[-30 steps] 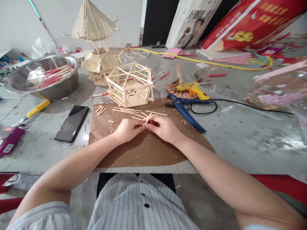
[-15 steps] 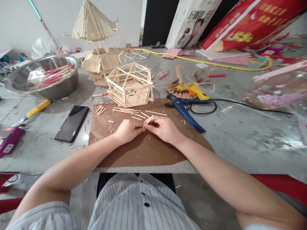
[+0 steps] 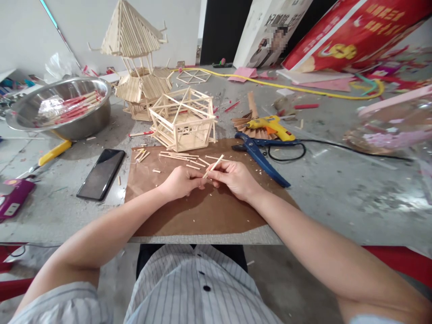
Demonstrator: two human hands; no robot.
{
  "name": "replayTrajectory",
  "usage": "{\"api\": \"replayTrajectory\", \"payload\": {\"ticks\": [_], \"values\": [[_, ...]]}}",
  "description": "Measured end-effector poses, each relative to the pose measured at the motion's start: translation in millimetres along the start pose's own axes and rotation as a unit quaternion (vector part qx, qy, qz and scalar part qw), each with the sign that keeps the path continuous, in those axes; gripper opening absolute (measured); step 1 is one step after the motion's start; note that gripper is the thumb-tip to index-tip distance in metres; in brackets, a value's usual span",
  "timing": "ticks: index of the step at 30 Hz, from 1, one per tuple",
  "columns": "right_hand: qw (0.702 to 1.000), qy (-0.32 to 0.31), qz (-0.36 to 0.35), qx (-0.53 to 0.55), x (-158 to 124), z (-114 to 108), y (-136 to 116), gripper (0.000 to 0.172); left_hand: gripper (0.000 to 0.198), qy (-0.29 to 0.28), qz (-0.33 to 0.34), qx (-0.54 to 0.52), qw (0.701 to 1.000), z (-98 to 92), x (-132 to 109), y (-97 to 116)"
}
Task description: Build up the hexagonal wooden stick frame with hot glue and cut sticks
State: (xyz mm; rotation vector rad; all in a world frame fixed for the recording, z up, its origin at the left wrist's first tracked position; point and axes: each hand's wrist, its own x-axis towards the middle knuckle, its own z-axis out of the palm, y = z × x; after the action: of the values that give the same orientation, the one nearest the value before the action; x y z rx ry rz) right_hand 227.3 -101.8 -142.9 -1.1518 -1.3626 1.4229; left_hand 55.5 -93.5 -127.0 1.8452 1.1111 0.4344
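A short thin wooden stick (image 3: 218, 161) slants up between my hands over a brown sheet (image 3: 189, 216). My right hand (image 3: 236, 180) pinches it between thumb and fingers. At its lower end, the fingertips of my left hand (image 3: 182, 182) are closed and meet those of the right. Several loose wooden sticks (image 3: 178, 156) lie on the sheet just beyond my hands, with a small cluster of short pieces (image 3: 142, 155) to the left. Behind them stands an open six-sided stick frame (image 3: 194, 123), partly on the sheet's far edge.
A stick-built pagoda (image 3: 135, 36) rises behind the frame. To the left are a metal bowl (image 3: 101, 108) of red-wrapped sticks, a phone (image 3: 101, 174) and a yellow-handled knife (image 3: 54, 153). Blue cutters (image 3: 261, 162) and a yellow glue gun (image 3: 272, 127) lie to the right.
The stick between my fingers now stands out longer and points further up to the right. My right hand's grip has shifted slightly; the left hand stays almost in place.
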Motion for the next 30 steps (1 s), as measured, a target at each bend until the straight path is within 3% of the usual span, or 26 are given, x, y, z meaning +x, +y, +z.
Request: {"api": "replayTrajectory", "payload": {"ticks": [8, 30], "values": [[0.998, -0.024, 0.02, 0.061, 3.6, -0.8, 6.2, 0.023, 0.033, -0.08, -0.067, -0.153, 0.983, -1.7, 1.1, 0.7], [0.995, -0.021, 0.056, 0.085, 3.3, 0.0, 6.7, 0.024, 0.034, -0.063, -0.061, -0.115, 0.99, 0.2, -1.4, 3.2]]}}
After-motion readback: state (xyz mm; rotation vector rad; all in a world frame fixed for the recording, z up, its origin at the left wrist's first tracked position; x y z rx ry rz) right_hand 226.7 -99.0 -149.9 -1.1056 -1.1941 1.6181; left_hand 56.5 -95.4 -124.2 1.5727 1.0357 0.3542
